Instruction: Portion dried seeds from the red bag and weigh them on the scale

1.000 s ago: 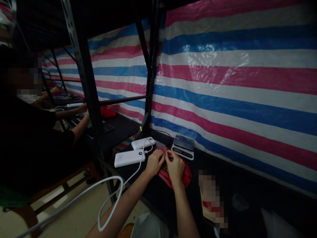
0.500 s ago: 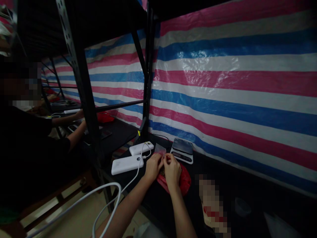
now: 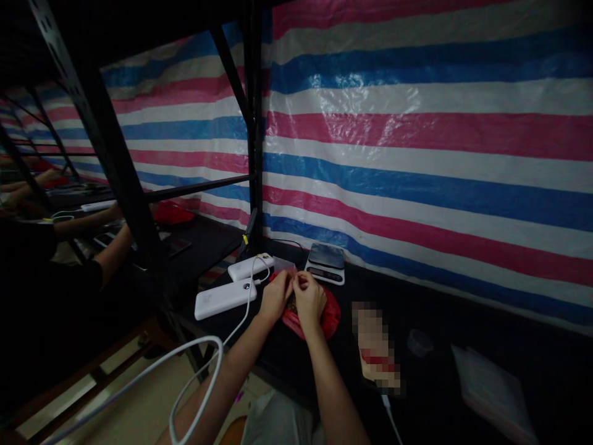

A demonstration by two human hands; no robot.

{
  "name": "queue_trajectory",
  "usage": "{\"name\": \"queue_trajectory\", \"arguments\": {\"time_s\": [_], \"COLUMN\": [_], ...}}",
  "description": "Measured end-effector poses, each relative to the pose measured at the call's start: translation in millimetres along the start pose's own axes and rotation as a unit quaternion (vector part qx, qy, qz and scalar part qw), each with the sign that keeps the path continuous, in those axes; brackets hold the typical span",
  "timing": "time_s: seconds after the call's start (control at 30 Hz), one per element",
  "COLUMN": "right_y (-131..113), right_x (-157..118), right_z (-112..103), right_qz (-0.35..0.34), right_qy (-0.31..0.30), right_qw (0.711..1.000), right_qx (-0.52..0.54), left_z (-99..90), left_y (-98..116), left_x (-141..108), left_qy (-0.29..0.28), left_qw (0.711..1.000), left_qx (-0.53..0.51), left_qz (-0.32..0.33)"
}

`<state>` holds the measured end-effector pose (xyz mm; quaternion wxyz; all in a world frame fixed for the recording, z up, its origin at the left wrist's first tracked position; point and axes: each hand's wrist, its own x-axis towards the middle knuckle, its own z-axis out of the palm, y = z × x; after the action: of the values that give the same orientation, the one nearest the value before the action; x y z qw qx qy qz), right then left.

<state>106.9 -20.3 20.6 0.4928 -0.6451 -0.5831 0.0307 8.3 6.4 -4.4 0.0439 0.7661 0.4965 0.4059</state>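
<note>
The left hand and right hand pinch a small clear bag at its near edge. Beneath both lies a red bag on the surface; a scale sits just beyond the right hand.

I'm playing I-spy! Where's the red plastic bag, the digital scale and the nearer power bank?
Red plastic bag (image 3: 330,314): head view, right side.
Digital scale (image 3: 326,256): head view, dark weighing plate.
Nearer power bank (image 3: 223,300): head view, top face.
</note>
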Motion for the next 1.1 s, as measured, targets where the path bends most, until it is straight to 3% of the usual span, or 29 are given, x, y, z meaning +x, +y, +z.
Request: {"name": "queue_trajectory", "arguments": {"time_s": [0.13,0.37,0.53,0.7,0.8,0.93,1.1], "right_y": [2,8,10,14,13,6,1], "right_x": [-2,-4,-3,3,4,0,-3], "right_z": [1,2,2,1,-2,-5,-6], "right_qz": [-0.005,-0.041,-0.072,-0.045,-0.037,-0.075,-0.104], "right_qy": [-0.024,-0.02,-0.03,-0.02,-0.003,-0.014,-0.031], "right_qw": [0.999,0.999,0.997,0.999,0.999,0.995,0.99], "right_qx": [0.025,0.004,-0.015,0.015,0.04,0.063,0.085], "left_z": [0.0,4.1,7.1,4.9,0.3,-3.4,-1.4], "left_y": [-2,-7,-12,-11,-6,-2,-7], "left_x": [-2,-2,-1,-3,-3,-3,-4], "left_qy": [-0.007,0.033,0.016,0.024,0.034,0.017,0.041], "left_qw": [1.0,0.999,0.997,0.999,0.999,0.999,0.996], "left_qx": [-0.006,0.025,0.068,0.024,-0.002,-0.026,-0.068], "left_qz": [0.021,0.029,0.023,0.039,0.014,-0.032,-0.039]}}
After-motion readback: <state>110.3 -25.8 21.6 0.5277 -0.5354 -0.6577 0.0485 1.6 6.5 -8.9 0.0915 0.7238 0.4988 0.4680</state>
